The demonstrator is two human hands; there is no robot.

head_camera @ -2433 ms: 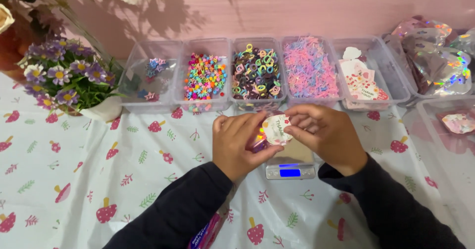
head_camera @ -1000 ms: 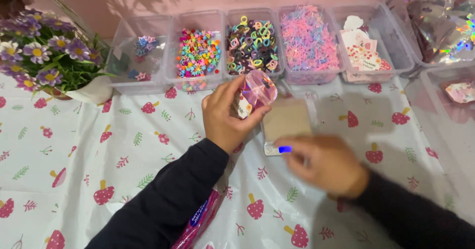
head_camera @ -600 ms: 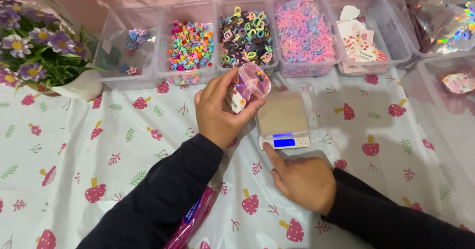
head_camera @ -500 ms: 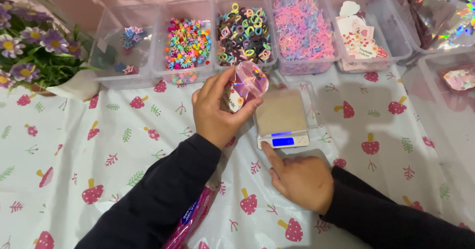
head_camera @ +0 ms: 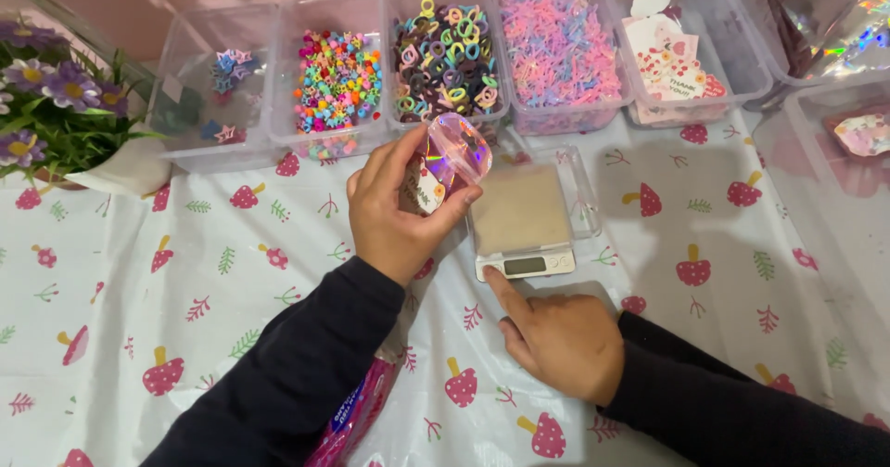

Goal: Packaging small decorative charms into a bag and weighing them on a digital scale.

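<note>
Mushroom-print cloth [head_camera: 232,337] bears scale [head_camera: 524,221]; left hand [head_camera: 403,212] partly hides pouch [head_camera: 445,161].

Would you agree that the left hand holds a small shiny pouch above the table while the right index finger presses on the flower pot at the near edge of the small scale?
Not quite. The head view shows the right hand with its index finger at the front edge of the small scale, by its display, not on a flower pot; the potted flowers stand far left. The left hand does hold the small shiny pouch above the table.
</note>
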